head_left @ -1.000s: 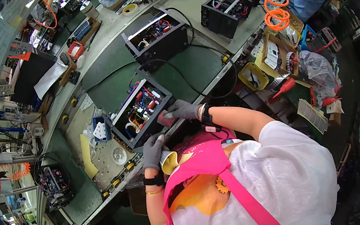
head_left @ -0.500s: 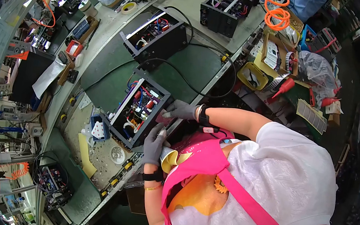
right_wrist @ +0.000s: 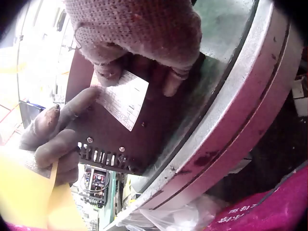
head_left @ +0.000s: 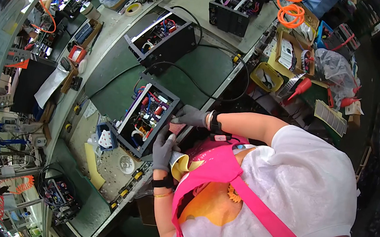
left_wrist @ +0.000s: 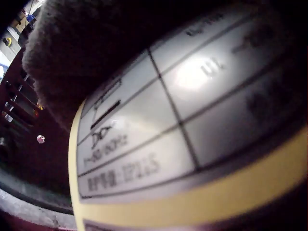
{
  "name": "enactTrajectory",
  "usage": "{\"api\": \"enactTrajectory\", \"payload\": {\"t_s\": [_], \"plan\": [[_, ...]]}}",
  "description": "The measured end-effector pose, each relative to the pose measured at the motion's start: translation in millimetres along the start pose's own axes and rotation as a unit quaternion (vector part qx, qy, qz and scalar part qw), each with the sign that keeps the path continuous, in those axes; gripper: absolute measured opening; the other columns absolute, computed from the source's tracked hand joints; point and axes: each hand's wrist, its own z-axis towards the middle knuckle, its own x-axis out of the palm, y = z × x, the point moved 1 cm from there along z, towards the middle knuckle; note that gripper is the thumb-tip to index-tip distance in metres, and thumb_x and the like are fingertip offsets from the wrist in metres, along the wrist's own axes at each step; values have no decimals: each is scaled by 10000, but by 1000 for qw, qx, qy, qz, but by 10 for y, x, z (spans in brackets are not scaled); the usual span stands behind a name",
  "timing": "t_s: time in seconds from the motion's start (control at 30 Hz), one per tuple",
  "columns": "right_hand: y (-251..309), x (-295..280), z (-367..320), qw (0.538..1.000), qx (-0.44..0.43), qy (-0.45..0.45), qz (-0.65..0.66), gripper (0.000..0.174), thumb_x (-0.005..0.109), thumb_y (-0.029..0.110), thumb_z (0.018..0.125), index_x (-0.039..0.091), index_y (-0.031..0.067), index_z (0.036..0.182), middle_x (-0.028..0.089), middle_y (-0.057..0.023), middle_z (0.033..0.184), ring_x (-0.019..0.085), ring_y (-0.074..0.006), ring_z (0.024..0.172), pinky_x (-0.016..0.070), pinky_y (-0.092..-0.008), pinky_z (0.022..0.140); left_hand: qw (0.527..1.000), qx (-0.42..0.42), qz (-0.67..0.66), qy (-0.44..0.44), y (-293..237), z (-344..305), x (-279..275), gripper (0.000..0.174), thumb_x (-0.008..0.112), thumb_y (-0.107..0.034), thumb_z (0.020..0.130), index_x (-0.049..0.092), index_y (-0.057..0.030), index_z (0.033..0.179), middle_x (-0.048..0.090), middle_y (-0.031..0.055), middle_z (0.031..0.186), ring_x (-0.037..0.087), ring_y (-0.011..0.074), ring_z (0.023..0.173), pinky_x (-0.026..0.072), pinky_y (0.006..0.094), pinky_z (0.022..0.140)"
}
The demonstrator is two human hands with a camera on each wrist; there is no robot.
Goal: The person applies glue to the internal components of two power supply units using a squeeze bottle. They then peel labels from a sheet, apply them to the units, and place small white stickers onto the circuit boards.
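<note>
My right hand (head_left: 192, 117), in a grey glove, pinches a small white printed label (right_wrist: 125, 98) by its upper corner, close against the dark side panel (right_wrist: 106, 130) of an electronics case (head_left: 148, 115). That case stands open, with wires and circuit parts inside. My left hand (head_left: 163, 151), also gloved, has its index finger stretched to the label's left edge. Its other fingers curl round a yellow-backed label sheet (head_left: 181, 164). In the left wrist view, the sheet's printed face (left_wrist: 139, 130) fills most of the picture, with the dark glove (left_wrist: 57, 62) above it.
A second open case (head_left: 164, 38) stands behind, with a black cable (head_left: 190, 78) looping across the green bench top. Left of the near case are a blue bin (head_left: 107, 137), a white dish (head_left: 126, 164) and yellow paper (head_left: 94, 166). The metal bench edge (right_wrist: 211, 139) runs beside the hands.
My left hand has moved up toward the right hand, its index finger now at the label. The label has turned and lies closer to the panel. My right hand has barely moved.
</note>
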Motion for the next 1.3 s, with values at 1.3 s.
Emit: {"api": "enactTrajectory", "payload": {"t_s": [1.3], "plan": [[1975,-398,-630,846,-402,7,-349,258,682,171,756,650,105,1003,598,-121,1045,622,-305,875,503,-387,756,911,320,250,-75,-1273,-828,-71,353,640,-16,836,552,20,1176,629,68,1005,603,137,883,484,272,814]]}}
